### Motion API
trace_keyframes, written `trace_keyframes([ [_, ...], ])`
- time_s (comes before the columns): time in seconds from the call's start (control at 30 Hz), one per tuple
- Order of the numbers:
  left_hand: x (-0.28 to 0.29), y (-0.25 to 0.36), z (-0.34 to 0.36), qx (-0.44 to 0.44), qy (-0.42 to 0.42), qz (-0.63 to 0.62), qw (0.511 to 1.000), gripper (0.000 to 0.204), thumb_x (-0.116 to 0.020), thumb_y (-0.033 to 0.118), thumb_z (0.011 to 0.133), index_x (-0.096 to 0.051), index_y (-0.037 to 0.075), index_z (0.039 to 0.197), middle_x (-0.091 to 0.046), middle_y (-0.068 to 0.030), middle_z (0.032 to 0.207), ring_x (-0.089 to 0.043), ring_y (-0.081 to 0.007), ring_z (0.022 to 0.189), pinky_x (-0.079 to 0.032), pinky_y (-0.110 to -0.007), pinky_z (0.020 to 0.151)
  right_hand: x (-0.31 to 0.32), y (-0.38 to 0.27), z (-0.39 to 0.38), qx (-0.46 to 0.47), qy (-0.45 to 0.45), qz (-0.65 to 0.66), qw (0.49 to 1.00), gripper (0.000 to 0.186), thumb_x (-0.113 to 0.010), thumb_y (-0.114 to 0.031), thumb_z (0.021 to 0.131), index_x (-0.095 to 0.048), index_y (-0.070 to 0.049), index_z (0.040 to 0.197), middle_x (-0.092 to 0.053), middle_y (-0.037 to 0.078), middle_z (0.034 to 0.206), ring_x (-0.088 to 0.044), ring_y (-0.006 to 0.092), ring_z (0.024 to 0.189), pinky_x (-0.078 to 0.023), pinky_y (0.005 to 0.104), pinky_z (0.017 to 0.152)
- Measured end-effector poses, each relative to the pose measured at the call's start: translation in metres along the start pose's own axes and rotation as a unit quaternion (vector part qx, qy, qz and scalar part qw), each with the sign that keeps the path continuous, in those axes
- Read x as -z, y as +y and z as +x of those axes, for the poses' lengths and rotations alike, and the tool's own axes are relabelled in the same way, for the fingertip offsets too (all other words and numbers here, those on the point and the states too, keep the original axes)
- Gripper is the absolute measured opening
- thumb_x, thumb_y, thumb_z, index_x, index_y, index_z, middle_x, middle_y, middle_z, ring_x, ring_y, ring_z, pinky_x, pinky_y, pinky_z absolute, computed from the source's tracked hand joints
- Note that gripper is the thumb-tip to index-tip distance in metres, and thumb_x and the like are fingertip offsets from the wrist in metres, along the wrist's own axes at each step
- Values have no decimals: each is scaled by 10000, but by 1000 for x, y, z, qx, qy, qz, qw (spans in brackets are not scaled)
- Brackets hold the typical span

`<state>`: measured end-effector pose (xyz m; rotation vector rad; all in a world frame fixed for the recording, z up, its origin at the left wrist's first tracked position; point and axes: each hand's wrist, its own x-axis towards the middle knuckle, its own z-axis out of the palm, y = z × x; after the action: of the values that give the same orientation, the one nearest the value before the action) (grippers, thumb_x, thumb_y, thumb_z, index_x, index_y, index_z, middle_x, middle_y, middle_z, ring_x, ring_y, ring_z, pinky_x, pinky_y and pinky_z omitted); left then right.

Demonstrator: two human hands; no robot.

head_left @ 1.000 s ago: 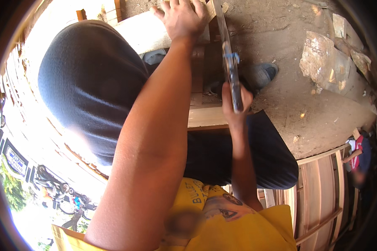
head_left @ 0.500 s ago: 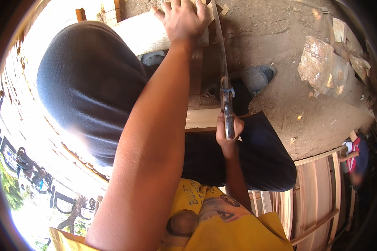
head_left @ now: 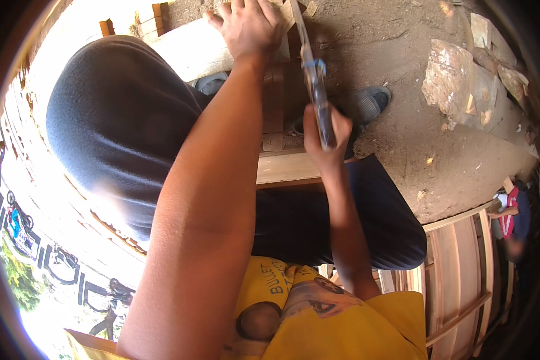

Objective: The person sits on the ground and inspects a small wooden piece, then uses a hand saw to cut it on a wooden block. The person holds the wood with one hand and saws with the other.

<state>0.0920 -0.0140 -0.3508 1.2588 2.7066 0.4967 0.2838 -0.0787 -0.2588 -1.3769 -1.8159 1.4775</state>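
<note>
My right hand (head_left: 330,135) is closed round the dark handle of a handsaw (head_left: 317,90), with something blue tied where handle and blade meet. Its narrow blade runs up past the top edge of the picture, beside the end of a pale wooden board (head_left: 192,49). On that board my left hand (head_left: 250,30) lies with fingers spread, close to the blade; its fingertips reach the picture's top edge. Whether the teeth are in the wood cannot be made out.
Below the board are a wooden piece (head_left: 288,167) and my dark-trousered legs. A grey shoe (head_left: 373,103) rests on the dirt floor (head_left: 402,144). Broken wood slabs (head_left: 453,84) lie at right. Wooden frames (head_left: 456,258) stand lower right, near another person (head_left: 510,213).
My right hand has pushed the saw forward, away from me, and its handle is now nearer the board. The left hand stays on the board.
</note>
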Motion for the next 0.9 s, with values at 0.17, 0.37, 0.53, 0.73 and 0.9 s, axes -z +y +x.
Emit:
trace_keyframes([
  [0.17,-10,-4,5,-26,77,-1,997,328,-401,273,888,-603,20,945,-601,-184,1040,-483,-357,1077,-207,-573,1032,-12,1,-44,52,71,-8,996,103,-581,13,820,-532,15,730,-487,59,531,-497,99,452,-354,276,421],
  [0.37,-5,-2,0,2,14,-10,1000,327,-393,271,897,-603,29,966,-603,-189,1038,-484,-358,1085,-195,-580,1043,-13,-1,-3,7,31,1,999,70,-590,7,816,-557,4,754,-501,93,550,-532,148,479,-391,292,439],
  [0.53,1,-1,0,12,-9,-6,1000,312,-399,274,893,-605,47,954,-607,-179,1017,-480,-359,1086,-185,-585,1042,-4,0,-51,70,52,-67,994,76,-561,26,816,-545,30,742,-586,122,639,-573,181,517,-402,286,433],
  [0.73,1,2,0,-3,-18,6,1000,307,-401,275,889,-601,47,934,-605,-177,1001,-477,-361,1081,-195,-564,1039,-14,1,-2,-24,25,7,999,132,-592,-35,802,-528,-4,691,-571,97,574,-587,187,494,-422,292,443],
  [0.9,-2,-4,4,28,-73,24,997,470,-336,336,882,-631,13,1056,-595,-178,1180,-422,-371,1209,-114,-543,1074,-9,13,-52,113,87,-44,989,77,-604,-7,783,-546,8,733,-537,124,566,-568,236,476,-426,311,462],
])
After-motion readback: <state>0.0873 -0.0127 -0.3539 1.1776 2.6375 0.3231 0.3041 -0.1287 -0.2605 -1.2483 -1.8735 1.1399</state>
